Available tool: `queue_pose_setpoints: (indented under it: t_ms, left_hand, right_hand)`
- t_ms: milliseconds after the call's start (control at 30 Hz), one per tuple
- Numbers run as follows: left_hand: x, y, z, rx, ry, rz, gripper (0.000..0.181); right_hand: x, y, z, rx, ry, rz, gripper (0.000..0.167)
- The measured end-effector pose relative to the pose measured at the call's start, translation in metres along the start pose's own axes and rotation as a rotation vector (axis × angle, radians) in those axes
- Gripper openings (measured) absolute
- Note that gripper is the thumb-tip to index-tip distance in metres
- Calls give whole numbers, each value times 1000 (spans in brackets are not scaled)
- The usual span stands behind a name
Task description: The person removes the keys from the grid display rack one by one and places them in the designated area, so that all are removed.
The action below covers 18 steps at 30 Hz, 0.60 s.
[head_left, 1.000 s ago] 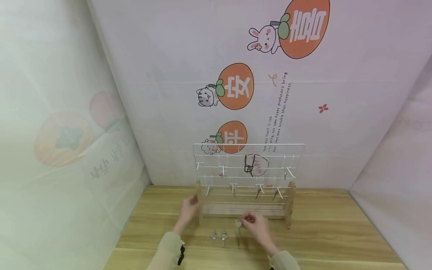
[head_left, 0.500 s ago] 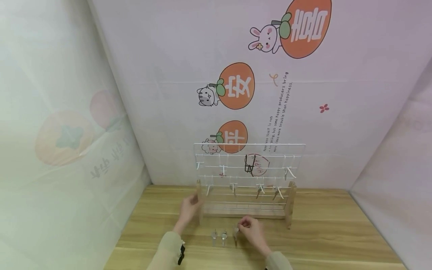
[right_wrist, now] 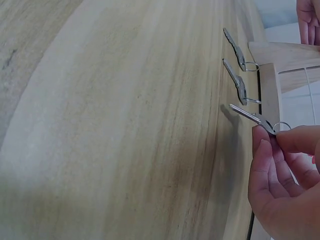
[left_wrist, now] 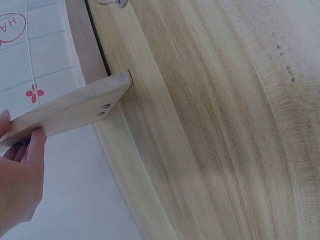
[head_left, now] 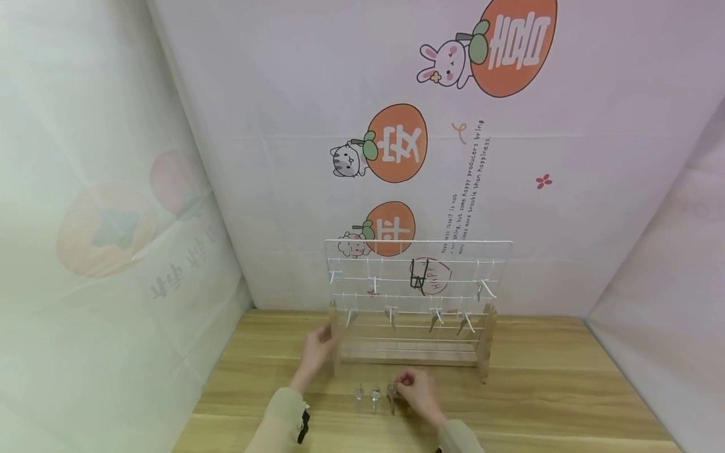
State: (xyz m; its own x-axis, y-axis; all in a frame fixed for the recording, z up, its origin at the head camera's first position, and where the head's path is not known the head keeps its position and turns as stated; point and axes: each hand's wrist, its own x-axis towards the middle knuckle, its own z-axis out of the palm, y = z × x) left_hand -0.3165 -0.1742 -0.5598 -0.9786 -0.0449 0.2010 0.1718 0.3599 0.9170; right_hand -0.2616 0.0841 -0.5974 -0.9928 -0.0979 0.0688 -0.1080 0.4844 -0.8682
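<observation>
My left hand (head_left: pixel 315 353) grips the left wooden upright (left_wrist: pixel 75 106) of a white wire rack, thumb on one face and fingers on the other in the left wrist view. Between thumb and fingertips, my right hand (head_left: pixel 419 393) pinches a metal key (right_wrist: pixel 251 116) with a small ring (right_wrist: pixel 283 125). That key is slightly above the tabletop, its blade pointing toward the person. Two more ringed keys lie side by side to its left, a far-left key (right_wrist: pixel 234 48) and a middle key (right_wrist: pixel 235 81).
White hooks stick out from the wire grid (head_left: pixel 419 241); some carry keys, such as a hanging key (head_left: pixel 435 322) at the lower right. A black wire piece (head_left: pixel 418 275) is on the grid. Printed white cloth (head_left: pixel 283 189) stands behind the wooden table (head_left: pixel 561 377).
My right hand has moved left and toward the person with the key, bringing it beside the two lying keys. My left hand has stayed on the upright.
</observation>
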Motion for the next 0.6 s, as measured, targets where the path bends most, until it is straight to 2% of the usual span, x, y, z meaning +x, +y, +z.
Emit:
queue_pose_setpoints:
  t_ms: [600]
  left_hand:
    - [0, 0, 2, -1, 19, -12, 48]
  right_hand:
    - [3, 4, 5, -7, -32, 28, 5]
